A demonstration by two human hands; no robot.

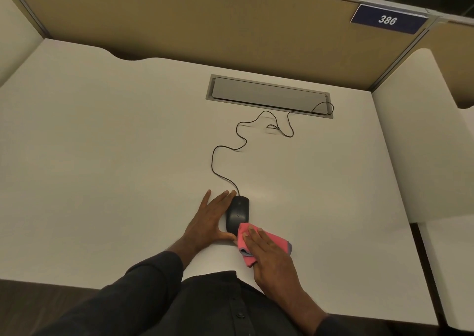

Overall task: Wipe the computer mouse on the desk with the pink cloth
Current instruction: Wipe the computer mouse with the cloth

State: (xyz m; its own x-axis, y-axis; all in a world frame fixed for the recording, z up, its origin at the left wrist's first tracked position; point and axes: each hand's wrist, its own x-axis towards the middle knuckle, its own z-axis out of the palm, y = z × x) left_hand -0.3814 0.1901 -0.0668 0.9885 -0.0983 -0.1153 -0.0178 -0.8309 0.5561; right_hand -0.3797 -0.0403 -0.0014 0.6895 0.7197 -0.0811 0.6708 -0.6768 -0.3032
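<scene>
The only writing that can be read is the number "386", in white slanted digits on a dark blue plate (387,19). The plate is fixed at the top edge of the tan partition (205,22) behind the desk, near its right end, up and to the right of the grey cable hatch (269,95) set into the desk top. The black mouse (237,213), well below that hatch, carries a small mark near its front, too small to read.
</scene>
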